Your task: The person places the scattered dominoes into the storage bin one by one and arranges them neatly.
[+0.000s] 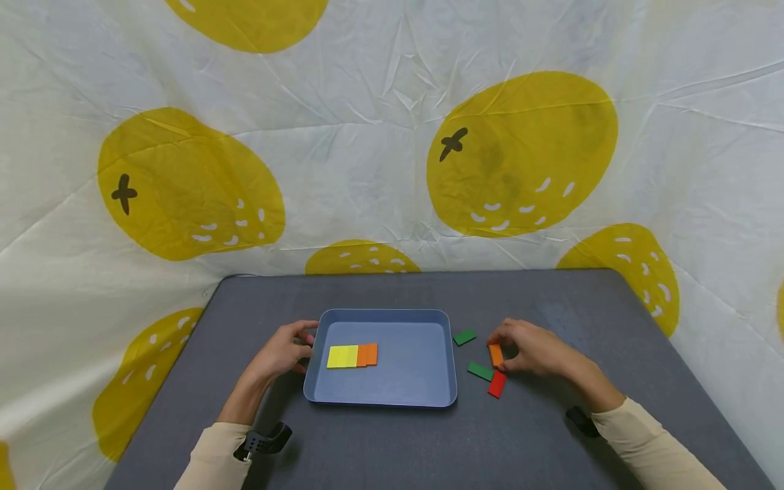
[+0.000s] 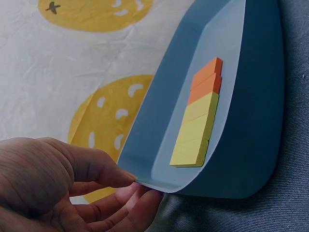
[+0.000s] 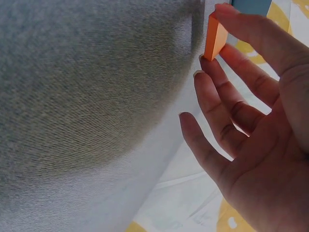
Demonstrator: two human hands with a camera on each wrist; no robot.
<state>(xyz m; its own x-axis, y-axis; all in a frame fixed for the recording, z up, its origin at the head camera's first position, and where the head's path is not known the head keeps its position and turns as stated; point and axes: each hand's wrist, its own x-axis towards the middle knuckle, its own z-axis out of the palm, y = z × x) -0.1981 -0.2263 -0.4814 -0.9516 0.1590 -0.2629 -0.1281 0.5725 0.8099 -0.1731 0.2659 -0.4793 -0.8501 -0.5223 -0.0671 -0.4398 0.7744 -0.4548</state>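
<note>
A blue tray (image 1: 412, 361) stands on the dark table. Inside its left half lies a row of flat blocks, yellow blocks (image 1: 341, 356) followed on the right by two orange blocks (image 1: 367, 354). My left hand (image 1: 286, 352) pinches the tray's left rim between thumb and fingers, as the left wrist view shows. To the right of the tray, my right hand (image 1: 531, 347) holds an orange block (image 3: 216, 36) between thumb and fingertips. Just below that hand is a red block (image 1: 497, 384), with a green block (image 1: 480, 371) beside it.
Another green block (image 1: 465, 337) lies close to the tray's right rim. Behind the table (image 1: 392, 442) hangs a white cloth (image 1: 355, 177) printed with big yellow fruit. A dark band circles each wrist.
</note>
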